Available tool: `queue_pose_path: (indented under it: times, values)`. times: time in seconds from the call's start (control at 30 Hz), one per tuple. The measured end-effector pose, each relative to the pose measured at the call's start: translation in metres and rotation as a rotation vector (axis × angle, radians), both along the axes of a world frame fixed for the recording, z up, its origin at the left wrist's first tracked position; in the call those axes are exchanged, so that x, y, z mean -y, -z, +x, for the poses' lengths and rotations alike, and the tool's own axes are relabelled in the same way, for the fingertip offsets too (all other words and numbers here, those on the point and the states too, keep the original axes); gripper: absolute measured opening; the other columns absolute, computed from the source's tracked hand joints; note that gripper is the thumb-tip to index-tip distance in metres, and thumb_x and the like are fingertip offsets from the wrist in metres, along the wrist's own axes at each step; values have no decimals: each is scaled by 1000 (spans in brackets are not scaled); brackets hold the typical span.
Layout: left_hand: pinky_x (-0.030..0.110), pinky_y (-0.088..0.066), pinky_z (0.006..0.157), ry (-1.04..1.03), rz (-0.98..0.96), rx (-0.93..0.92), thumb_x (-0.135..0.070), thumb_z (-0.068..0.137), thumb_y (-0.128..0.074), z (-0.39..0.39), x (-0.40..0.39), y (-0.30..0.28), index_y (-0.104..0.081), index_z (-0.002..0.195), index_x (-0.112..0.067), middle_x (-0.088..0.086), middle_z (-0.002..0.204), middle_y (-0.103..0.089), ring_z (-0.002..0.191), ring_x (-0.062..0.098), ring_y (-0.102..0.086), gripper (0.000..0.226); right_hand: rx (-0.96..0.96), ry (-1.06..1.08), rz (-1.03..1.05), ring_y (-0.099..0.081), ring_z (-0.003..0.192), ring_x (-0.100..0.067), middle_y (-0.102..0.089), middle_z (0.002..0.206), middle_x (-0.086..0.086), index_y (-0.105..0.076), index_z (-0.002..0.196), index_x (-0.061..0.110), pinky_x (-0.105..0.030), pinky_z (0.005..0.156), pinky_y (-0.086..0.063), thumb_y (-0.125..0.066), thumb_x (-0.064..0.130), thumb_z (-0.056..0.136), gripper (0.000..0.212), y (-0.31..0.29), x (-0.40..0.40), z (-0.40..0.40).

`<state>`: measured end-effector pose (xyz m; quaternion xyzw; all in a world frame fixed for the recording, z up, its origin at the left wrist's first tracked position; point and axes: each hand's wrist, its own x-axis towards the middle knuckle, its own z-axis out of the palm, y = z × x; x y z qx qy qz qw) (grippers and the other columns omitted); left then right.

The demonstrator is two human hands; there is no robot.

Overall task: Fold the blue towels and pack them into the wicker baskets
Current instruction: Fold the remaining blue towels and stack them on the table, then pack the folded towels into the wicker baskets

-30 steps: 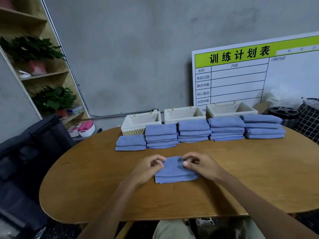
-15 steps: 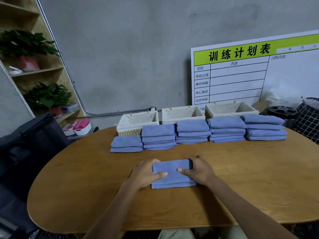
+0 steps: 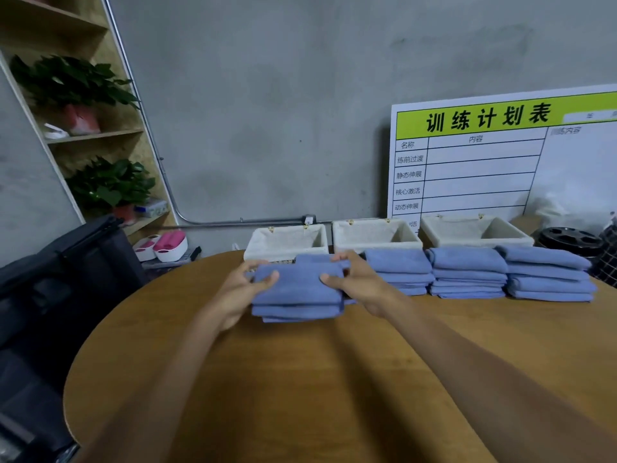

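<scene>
My left hand (image 3: 245, 287) and my right hand (image 3: 355, 279) grip a folded blue towel (image 3: 297, 280) by its two short sides, thumbs on top. It sits on or just above the leftmost low pile of towels (image 3: 295, 312), in front of the left wicker basket (image 3: 287, 242). A second pile (image 3: 314, 259) is mostly hidden behind the held towel. Three more towel stacks (image 3: 397, 272) (image 3: 467, 274) (image 3: 547, 277) line up to the right. The middle basket (image 3: 375, 233) and the right basket (image 3: 474, 230) have white liners and show no towels inside.
The round wooden table (image 3: 334, 379) carries everything. A planning board (image 3: 500, 155) leans on the wall behind the baskets. A black round object (image 3: 567, 238) sits at the right rim. A dark bag (image 3: 60, 279) and a shelf with plants (image 3: 83, 105) stand to the left.
Both hands picked the folded towel up from the near part of the table and carried it forward and left, to the leftmost pile.
</scene>
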<state>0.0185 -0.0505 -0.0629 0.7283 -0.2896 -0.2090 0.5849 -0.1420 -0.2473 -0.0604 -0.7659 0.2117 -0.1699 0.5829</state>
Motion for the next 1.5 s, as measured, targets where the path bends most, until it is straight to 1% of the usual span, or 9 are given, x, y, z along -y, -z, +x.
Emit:
queue_pose_path:
  times: [0.23,0.43,0.6,0.7,0.87,1.03,1.13,1.27,1.5]
  values:
    - [35,-48,91,-276,83,93,-32,83,-81,109,8,-28,-51,125,-12,6,123,-50,110,22,-53,55,-12,141,-301,-44,93,-23,-37,126,-13,-39,129,13,-27,80,-36,-75,25,87,57,-28,-16,122]
    - [37,-47,90,-275,243,92,-33,83,-81,167,26,12,-46,123,-8,9,122,-50,113,26,-51,58,-183,69,-563,-50,79,-26,-35,127,-14,-34,133,18,-34,70,-46,-66,13,92,52,0,-7,181]
    - [29,-39,68,-233,401,191,-33,84,-81,171,38,44,-48,108,-6,7,99,-48,85,17,-46,49,-347,76,-801,-61,89,-41,-37,126,-18,-32,131,18,-41,69,-50,-66,6,88,56,28,-7,188]
    - [28,-34,59,-221,471,284,-35,84,-80,171,39,47,-46,99,-7,4,85,-45,71,14,-41,46,-383,111,-850,-62,90,-40,-38,125,-17,-33,127,17,-39,65,-41,-68,5,87,54,29,-12,190]
    - [29,-38,67,-145,616,369,-40,87,-76,173,45,47,-42,109,-9,5,92,-48,78,14,-45,51,-432,142,-927,-49,73,-33,-39,124,-17,-35,127,13,-38,63,-38,-62,-1,89,48,29,-21,188]
    - [33,-42,74,-77,722,273,-49,83,-77,185,53,45,-42,109,-14,2,95,-51,84,16,-51,55,-418,113,-1002,-61,90,-36,-46,119,-16,-37,127,10,-35,65,-37,-58,-3,90,44,33,-28,187]
    - [28,-37,57,-76,722,179,-52,84,-75,184,50,45,-48,94,-16,-1,72,-40,61,13,-40,46,-422,108,-1006,-62,93,-36,-49,117,-15,-38,126,11,-35,65,-37,-62,-1,89,45,35,-25,186]
    - [22,-31,42,-94,687,66,-53,87,-70,175,45,50,-48,117,-15,1,70,-43,50,9,-33,53,-408,110,-984,-61,96,-36,-52,114,-15,-36,127,11,-36,66,-38,-63,-2,88,49,40,-23,187]
    - [26,-35,49,-127,653,127,-52,88,-71,171,45,52,-46,118,-18,0,81,-49,60,11,-41,52,-335,145,-921,-61,97,-36,-56,112,-14,-35,127,13,-38,64,-38,-60,9,95,41,48,-22,181]
